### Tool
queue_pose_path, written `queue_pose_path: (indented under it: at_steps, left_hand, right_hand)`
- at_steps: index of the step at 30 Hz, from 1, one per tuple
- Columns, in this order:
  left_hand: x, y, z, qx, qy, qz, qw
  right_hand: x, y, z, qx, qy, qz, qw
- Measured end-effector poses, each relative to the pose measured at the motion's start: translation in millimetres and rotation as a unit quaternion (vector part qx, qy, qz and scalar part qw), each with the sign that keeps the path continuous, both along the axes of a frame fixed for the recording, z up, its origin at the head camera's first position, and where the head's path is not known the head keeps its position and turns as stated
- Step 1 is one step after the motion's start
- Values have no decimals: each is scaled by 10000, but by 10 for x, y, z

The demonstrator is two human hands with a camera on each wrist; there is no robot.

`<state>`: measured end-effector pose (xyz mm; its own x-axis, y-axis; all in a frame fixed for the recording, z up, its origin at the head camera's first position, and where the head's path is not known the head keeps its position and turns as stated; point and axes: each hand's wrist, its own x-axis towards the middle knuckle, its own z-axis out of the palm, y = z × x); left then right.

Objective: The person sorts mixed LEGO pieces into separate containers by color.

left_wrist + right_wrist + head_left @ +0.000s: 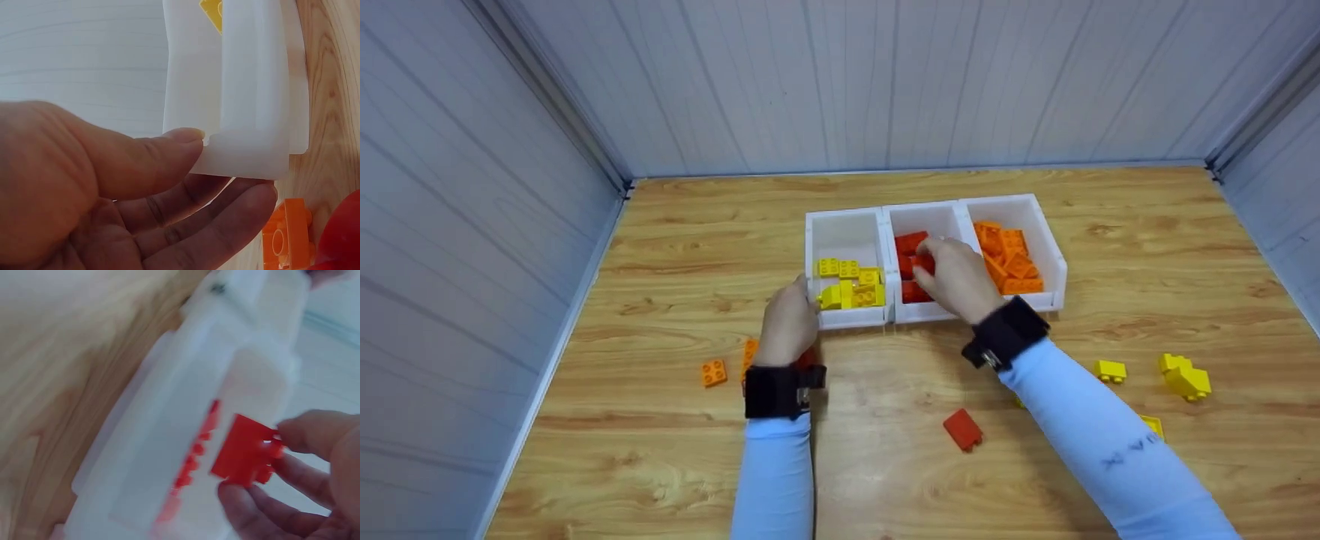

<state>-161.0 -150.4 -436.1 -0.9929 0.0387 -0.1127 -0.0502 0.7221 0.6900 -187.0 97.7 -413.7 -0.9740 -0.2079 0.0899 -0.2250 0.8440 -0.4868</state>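
My left hand (790, 322) grips the near left corner of a white three-compartment box (247, 152). In the left wrist view its thumb lies on the wall's rim, with the fingers on the outer side. Over the middle compartment, my right hand (960, 279) pinches a red building brick (242, 449) between thumb and fingers. Other red bricks (911, 241) lie in that compartment below. Yellow bricks (851, 289) fill the near part of the left compartment, and orange bricks (1011, 259) are heaped in the right one.
On the wooden table a red brick (963, 430) lies between the arms. Loose yellow bricks (1186, 379) are scattered at the right, some partly behind the right sleeve. Beside the left wrist are orange bricks (714, 373) and something red. Pale panel walls (847, 82) enclose the table.
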Motion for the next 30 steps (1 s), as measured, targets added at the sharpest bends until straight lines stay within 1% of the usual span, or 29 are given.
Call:
queue_pose_path:
  at_steps: [3, 5, 7, 10, 12, 13, 16, 19, 22, 24, 27, 28, 30]
  left_hand:
    - [3, 28, 4, -3, -48, -26, 10000]
    - [5, 45, 6, -8, -1, -56, 10000]
    - [9, 58, 20, -37, 55, -100, 9999]
    - [5, 70, 42, -180, 127, -159, 9996]
    - [4, 68, 55, -255, 94, -157, 9995]
    - [4, 65, 61, -288, 77, -156, 9994]
    - [1, 50, 70, -286, -19, -102, 9995]
    - [-1, 32, 64, -231, -61, -96, 9997]
    - [-3, 16, 50, -187, -59, -92, 9998]
    - [-3, 7, 41, -128, -63, -68, 9999]
    - [-6, -3, 26, -91, -30, -34, 9999]
    - [-8, -5, 20, -75, -32, -26, 10000]
    - [-9, -6, 15, -54, -76, -20, 10000]
  right_hand:
    - [-79, 51, -12, -40, 105, -167, 9998]
    - [-50, 138, 20, -203, 320, -272, 9989]
    - [32, 260, 70, -439, 687, -382, 9959]
    - [225, 453, 123, -757, 1264, -534, 9876]
    - [381, 549, 111, -857, 1525, -531, 9832]
    - [465, 582, 90, -868, 1576, -472, 9825]
    - [735, 621, -18, -794, 1404, -176, 9868]
    - [1001, 611, -158, -601, 1101, 103, 9920]
    - [1229, 582, -265, -411, 765, 200, 9960]
    - [1360, 555, -304, -316, 395, 218, 9985]
    - [1511, 503, -321, -208, -193, 197, 9994]
    - [1554, 484, -323, -179, -349, 195, 9990]
    - [1634, 447, -331, -129, -512, 237, 9983]
